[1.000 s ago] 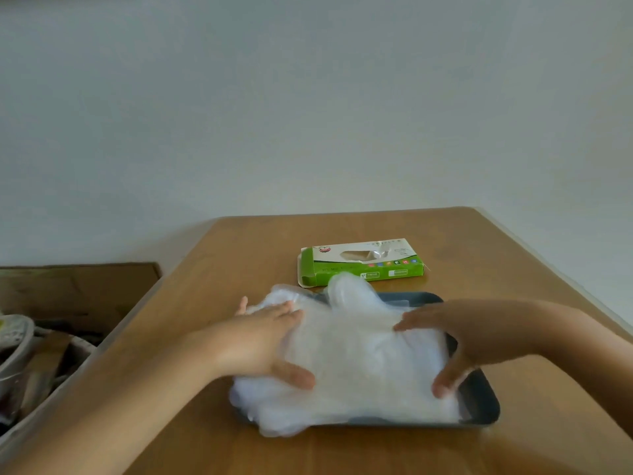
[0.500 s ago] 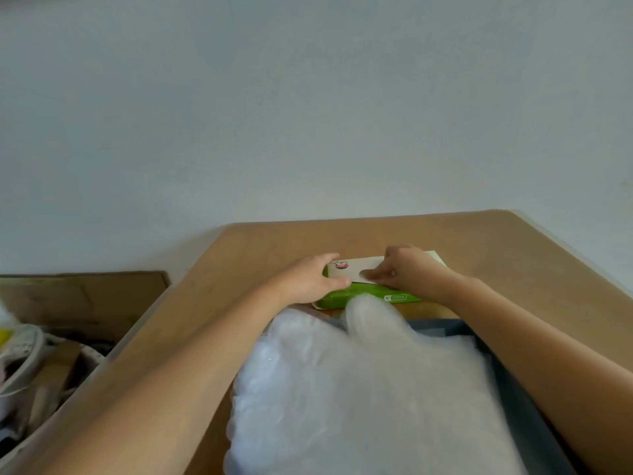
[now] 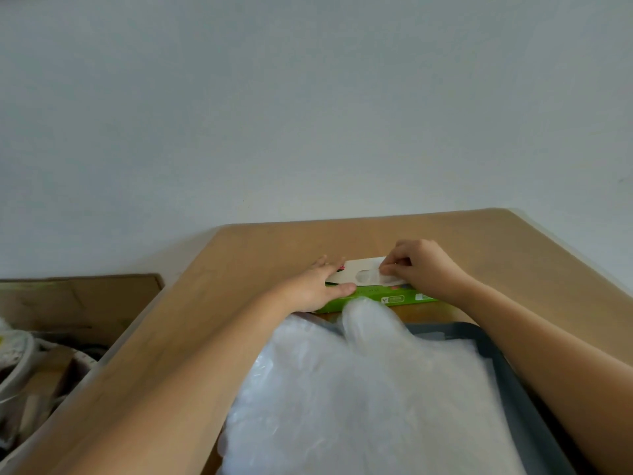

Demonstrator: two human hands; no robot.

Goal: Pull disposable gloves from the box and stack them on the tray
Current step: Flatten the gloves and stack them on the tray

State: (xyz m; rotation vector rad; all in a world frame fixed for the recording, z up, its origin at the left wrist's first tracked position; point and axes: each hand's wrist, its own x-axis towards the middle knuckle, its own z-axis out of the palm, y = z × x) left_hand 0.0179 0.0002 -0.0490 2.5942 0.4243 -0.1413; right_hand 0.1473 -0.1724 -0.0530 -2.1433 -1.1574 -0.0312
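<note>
A flat green-and-white glove box (image 3: 383, 296) lies on the wooden table beyond the tray. My left hand (image 3: 317, 286) holds the box's left end, fingers on top and thumb along the green front side. At the oval opening in the box top, my right hand (image 3: 419, 269) pinches a thin clear glove (image 3: 388, 279). A loose pile of clear gloves (image 3: 370, 399) fills the dark grey tray (image 3: 513, 382) close in front of me and spills over its left edge.
The wooden table (image 3: 462, 241) ends at a pale wall behind the box. A cardboard box (image 3: 78, 299) and a bin of clutter (image 3: 30, 371) stand lower down, left of the table.
Both hands left the glove pile and reached forward to the box. The left hand now steadies the box and the right fingers have closed on a glove at the opening.
</note>
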